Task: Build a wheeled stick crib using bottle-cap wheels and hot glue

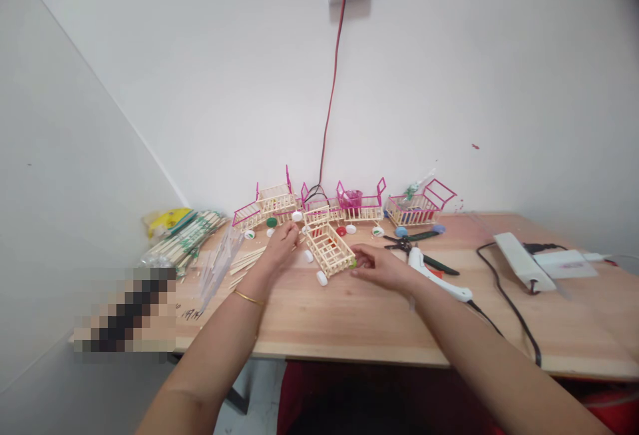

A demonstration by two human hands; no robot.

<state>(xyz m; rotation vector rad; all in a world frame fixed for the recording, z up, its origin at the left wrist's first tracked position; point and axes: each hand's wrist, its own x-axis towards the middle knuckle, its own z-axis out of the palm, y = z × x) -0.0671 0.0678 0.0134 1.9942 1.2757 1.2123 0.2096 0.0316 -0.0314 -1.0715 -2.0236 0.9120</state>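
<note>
A small cart built of bare wooden sticks (329,249) stands on the table between my two hands, turned at an angle. White bottle-cap wheels (322,279) show on its left side, and a green cap wheel (353,263) is at its near right corner. My right hand (380,267) has its fingers curled around that green wheel at the corner. To the cart's left, my left hand (283,243) is closed, its fingertips near the cart's far end. Whatever it pinches is hidden behind the fingers.
Several stick carts with pink trim (367,209) line the wall. Bundled sticks (192,239) and loose sticks (247,265) lie left. Pliers (439,263), a white glue gun (434,279) and a power strip (524,262) with cables lie right.
</note>
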